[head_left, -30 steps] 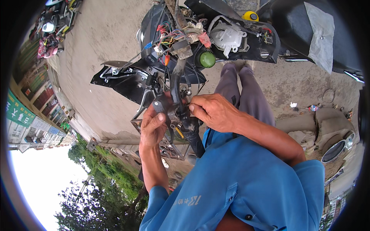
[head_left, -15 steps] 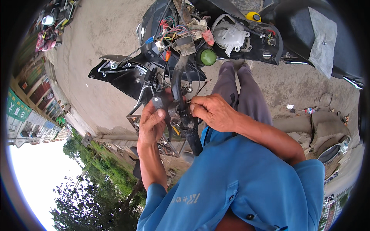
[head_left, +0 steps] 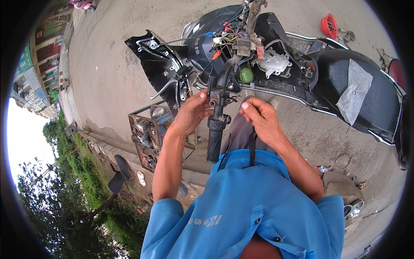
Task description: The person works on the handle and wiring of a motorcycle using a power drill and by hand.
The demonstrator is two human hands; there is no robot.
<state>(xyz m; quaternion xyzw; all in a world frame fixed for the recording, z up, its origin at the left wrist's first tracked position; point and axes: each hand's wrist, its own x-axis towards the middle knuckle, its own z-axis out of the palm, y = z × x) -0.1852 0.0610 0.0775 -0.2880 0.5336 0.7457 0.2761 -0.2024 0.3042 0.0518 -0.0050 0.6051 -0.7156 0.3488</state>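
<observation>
i'd hold that stiff-looking black metal handlebar (head_left: 219, 111) by its black ribbed rubber grip (head_left: 214, 144), left hand (head_left: 189, 115) half-curled, hold unclear, right hand (head_left: 262, 120) pinched closed.

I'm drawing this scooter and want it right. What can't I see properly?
All in the head view:
Left grip: partly hidden behind the handlebar.
Right grip: its own curl hides whether anything is pinched.
Pink vehicle: cut off by the top edge.
Dark red object: cut off by the black fisheye rim.
Clutter in the metal rack: too small to name.
</observation>
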